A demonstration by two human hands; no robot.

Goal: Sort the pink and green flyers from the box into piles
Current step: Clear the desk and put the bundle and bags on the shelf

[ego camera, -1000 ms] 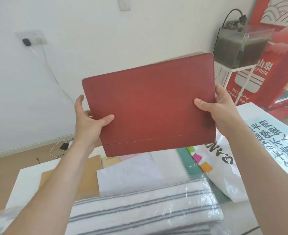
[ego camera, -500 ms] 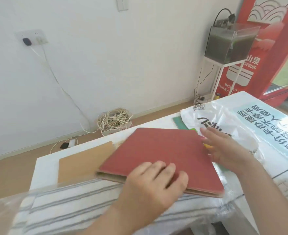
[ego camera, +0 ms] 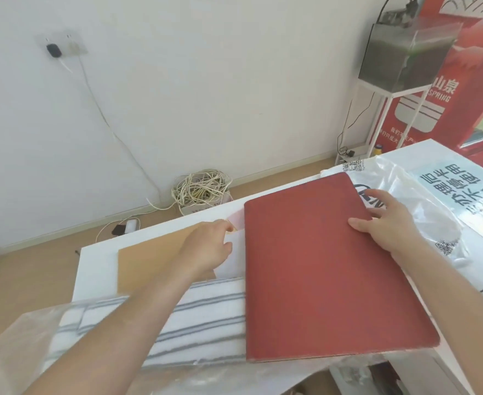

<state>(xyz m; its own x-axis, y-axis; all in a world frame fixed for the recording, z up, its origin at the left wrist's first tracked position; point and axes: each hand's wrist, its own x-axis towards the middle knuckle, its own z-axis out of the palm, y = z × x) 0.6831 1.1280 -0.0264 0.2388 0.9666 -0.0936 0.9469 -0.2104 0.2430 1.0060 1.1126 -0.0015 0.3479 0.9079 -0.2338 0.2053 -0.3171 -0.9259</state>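
In the head view, a flat red box (ego camera: 325, 269) lies closed on the white surface (ego camera: 98, 266), its near end resting on a striped towel (ego camera: 206, 323) wrapped in plastic. The right hand (ego camera: 388, 226) is spread wide, its thumb on the lid near the right edge and its fingers reaching over onto a clear plastic bag (ego camera: 422, 201). The left hand (ego camera: 209, 249) lies on a brown card (ego camera: 152, 260) with its fingers curled at the edge of a white sheet (ego camera: 234, 260) and a pink flyer (ego camera: 237, 223) that stick out from under the box's left side, though I cannot tell whether it grips them.
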